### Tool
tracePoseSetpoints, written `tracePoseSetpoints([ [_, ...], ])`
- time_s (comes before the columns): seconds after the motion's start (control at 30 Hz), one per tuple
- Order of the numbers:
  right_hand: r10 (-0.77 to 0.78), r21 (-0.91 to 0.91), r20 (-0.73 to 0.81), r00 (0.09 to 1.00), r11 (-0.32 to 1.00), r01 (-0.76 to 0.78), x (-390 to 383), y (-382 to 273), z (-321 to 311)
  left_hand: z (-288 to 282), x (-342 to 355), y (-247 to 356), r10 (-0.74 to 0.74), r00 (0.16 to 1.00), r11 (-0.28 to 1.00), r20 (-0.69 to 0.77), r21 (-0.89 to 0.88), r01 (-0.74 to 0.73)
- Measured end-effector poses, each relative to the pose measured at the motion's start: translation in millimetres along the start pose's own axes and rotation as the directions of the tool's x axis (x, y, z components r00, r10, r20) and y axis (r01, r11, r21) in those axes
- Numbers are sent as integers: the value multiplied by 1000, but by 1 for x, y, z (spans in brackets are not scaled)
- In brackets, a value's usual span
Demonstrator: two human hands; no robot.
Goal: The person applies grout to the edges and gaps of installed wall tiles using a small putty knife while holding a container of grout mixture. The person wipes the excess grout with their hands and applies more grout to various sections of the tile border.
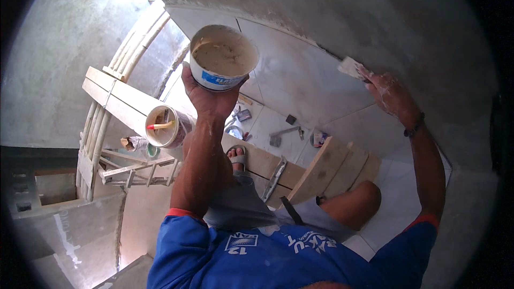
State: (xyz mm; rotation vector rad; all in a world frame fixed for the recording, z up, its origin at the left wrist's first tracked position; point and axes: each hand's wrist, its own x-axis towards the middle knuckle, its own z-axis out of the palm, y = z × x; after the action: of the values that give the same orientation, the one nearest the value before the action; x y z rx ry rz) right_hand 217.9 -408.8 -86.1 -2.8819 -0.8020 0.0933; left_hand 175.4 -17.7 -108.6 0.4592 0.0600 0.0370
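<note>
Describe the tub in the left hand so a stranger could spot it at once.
Find the blue shirt at the bottom, then follow the left forearm up to the left hand. It holds a round white tub with a blue label and beige paste inside. Unlike the nearby bucket, which has a red-tipped handle inside, this tub is hand-held.
</note>
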Motion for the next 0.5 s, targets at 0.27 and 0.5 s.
tracePoseSetpoints([
  [0.27,-324,-177,-132,937,937,300,157,-82,38,8,-18,2,64,996,997,-62,-43,-66],
  [0.5,-381,-164,-69,922,916,366,188,-28,73,2,-24,-2,136,990,990,39,-29,-135],
])
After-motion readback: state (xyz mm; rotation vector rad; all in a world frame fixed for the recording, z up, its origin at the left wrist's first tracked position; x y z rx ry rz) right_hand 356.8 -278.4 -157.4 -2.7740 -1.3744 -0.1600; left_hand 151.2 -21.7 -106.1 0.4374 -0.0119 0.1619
